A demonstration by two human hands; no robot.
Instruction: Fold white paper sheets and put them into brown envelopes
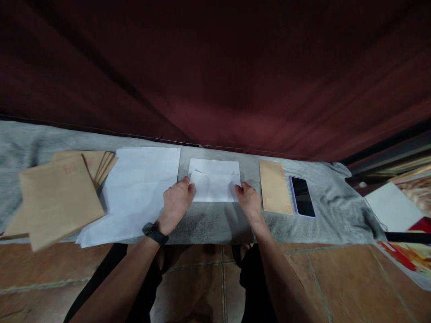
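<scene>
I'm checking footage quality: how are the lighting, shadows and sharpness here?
Head view: dim light, the dark red surface nearly black at top; the folded sheet stands out pale; soft shadows on the gray cloth; red print too blurred to read.

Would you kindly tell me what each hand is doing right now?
Left hand: closed on the left edge of the folded white paper sheet.
Right hand: closed on the same sheet's right edge.

and here's the white paper [215, 188], plain, folded over on itself, the near flap stopping short of the far edge, that flap's upper edge lifting a touch at the corners! it's lying nearly flat, long sides running left to right, out on the grey-clothed bench [205, 226], back from the near edge.
</scene>
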